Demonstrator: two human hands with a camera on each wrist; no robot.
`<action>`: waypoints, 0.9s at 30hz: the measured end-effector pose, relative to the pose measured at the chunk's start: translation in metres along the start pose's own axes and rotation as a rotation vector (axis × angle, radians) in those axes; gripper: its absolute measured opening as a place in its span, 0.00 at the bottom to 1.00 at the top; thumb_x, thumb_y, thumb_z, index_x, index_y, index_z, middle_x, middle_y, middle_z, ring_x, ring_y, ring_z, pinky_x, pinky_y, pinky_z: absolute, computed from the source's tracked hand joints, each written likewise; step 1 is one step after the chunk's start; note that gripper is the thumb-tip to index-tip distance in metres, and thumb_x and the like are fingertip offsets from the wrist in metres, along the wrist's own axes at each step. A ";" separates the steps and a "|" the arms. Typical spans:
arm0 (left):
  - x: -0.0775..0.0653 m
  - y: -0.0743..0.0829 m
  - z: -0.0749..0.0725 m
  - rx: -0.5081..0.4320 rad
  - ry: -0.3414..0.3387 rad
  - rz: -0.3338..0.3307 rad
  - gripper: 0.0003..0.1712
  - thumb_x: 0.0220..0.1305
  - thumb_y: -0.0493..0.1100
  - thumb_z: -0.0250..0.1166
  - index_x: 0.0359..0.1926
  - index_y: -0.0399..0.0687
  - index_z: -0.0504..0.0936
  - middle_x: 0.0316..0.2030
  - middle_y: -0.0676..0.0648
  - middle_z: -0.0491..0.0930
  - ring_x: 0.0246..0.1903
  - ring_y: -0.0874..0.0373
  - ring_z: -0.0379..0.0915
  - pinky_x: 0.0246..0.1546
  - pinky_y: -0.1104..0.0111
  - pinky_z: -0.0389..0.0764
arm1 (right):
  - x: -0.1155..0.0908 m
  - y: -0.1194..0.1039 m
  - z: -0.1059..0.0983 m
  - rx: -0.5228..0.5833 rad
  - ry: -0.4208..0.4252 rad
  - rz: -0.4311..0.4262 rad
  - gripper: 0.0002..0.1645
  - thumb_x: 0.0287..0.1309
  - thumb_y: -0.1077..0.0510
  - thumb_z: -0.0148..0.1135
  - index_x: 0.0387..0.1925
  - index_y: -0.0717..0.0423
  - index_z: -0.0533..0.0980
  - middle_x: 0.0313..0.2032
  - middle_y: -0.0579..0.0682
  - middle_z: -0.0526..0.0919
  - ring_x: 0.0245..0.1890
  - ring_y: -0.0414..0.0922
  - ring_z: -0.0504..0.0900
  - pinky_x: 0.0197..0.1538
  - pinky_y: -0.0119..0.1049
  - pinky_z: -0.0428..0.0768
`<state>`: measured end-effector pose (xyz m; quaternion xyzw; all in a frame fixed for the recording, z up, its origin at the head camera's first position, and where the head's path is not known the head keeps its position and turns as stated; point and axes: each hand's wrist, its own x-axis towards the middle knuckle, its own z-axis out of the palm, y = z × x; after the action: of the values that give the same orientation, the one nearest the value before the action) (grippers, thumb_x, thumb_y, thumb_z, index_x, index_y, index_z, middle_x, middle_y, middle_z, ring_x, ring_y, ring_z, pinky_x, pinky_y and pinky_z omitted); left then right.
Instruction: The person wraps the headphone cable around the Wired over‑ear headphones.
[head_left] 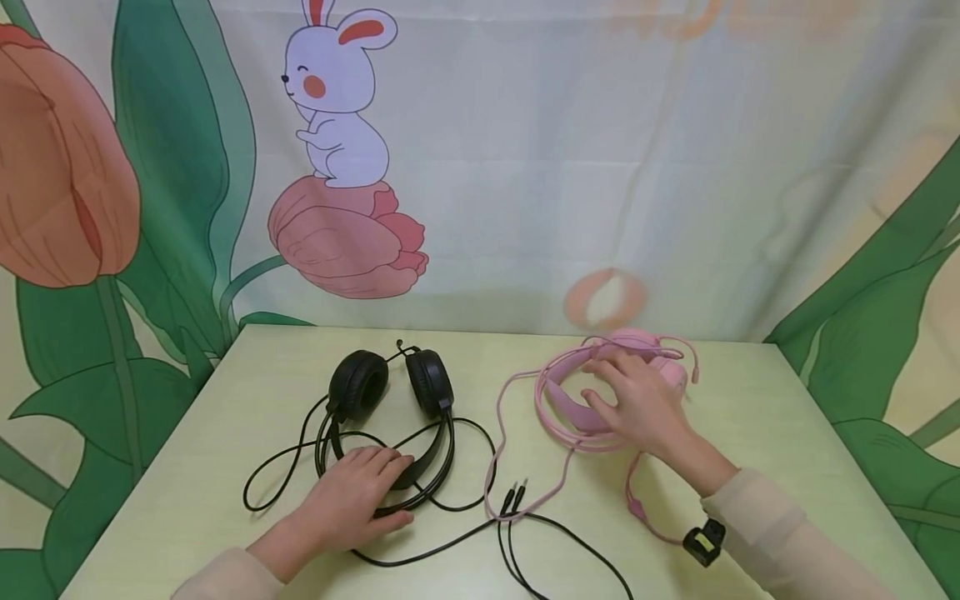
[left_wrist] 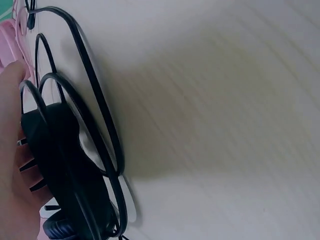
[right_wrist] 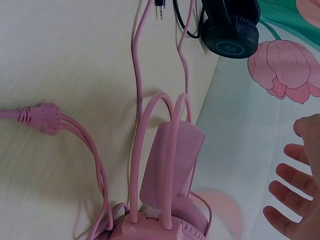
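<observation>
A black headset (head_left: pixel 431 383) with round ear cups lies on the table at left, its ear cups toward the back. My left hand (head_left: pixel 358 493) lies over the near part of its headband, with the thumb extended apart; its fingertips are partly hidden behind the band in the left wrist view. At right lies a pink headset (head_left: pixel 573 412) with its cable looped around it. Over it hovers my right hand (head_left: pixel 637 404), fingers spread and loosely bent. In the right wrist view, that hand (right_wrist: pixel 300 185) holds nothing and appears apart from the pink headband (right_wrist: pixel 167 165).
Two black audio plugs (head_left: pixel 513 497) lie between the headsets, where black and pink cables cross. A pink cable splitter (head_left: pixel 637 507) lies near the right forearm, next to a small black-and-yellow device (head_left: pixel 705 542). Behind the table hangs a printed cloth (head_left: pixel 495 167).
</observation>
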<state>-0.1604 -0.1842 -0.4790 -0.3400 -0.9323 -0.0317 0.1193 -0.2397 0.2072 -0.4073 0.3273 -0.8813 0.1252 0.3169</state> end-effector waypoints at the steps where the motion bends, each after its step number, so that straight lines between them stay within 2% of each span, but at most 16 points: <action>1: 0.000 0.001 0.001 0.004 -0.007 -0.007 0.41 0.51 0.67 0.60 0.57 0.44 0.70 0.49 0.46 0.74 0.49 0.51 0.69 0.53 0.56 0.69 | 0.000 0.000 0.001 -0.001 0.001 -0.002 0.19 0.43 0.52 0.65 0.40 0.55 0.79 0.41 0.54 0.79 0.40 0.52 0.78 0.37 0.44 0.77; 7: -0.001 0.007 0.003 -0.007 -0.064 -0.064 0.46 0.46 0.65 0.64 0.59 0.40 0.67 0.47 0.44 0.74 0.46 0.49 0.71 0.47 0.54 0.72 | -0.003 -0.005 0.006 -0.003 -0.005 -0.001 0.18 0.44 0.51 0.66 0.39 0.54 0.79 0.38 0.53 0.79 0.36 0.51 0.78 0.37 0.42 0.76; 13: 0.000 0.010 0.006 -0.015 -0.120 -0.099 0.46 0.44 0.62 0.67 0.59 0.39 0.65 0.46 0.43 0.75 0.45 0.48 0.71 0.46 0.52 0.72 | -0.006 -0.008 0.010 0.005 0.002 -0.016 0.16 0.43 0.53 0.65 0.37 0.55 0.79 0.37 0.52 0.79 0.33 0.50 0.77 0.35 0.40 0.76; 20: 0.012 0.004 0.007 -0.069 -0.155 -0.145 0.38 0.37 0.59 0.73 0.45 0.42 0.71 0.38 0.46 0.76 0.35 0.50 0.73 0.34 0.56 0.74 | -0.008 -0.012 0.012 0.012 -0.016 -0.016 0.14 0.44 0.54 0.63 0.36 0.54 0.79 0.36 0.50 0.78 0.34 0.49 0.78 0.37 0.40 0.76; 27: 0.018 0.004 0.003 -0.127 -0.191 -0.193 0.34 0.34 0.57 0.75 0.39 0.43 0.72 0.32 0.48 0.76 0.30 0.52 0.72 0.30 0.58 0.73 | -0.012 -0.019 0.018 0.029 -0.042 -0.034 0.14 0.44 0.55 0.64 0.36 0.53 0.79 0.36 0.48 0.79 0.35 0.47 0.78 0.34 0.40 0.77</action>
<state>-0.1715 -0.1695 -0.4780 -0.2572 -0.9638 -0.0697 0.0049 -0.2294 0.1912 -0.4287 0.3495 -0.8801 0.1254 0.2958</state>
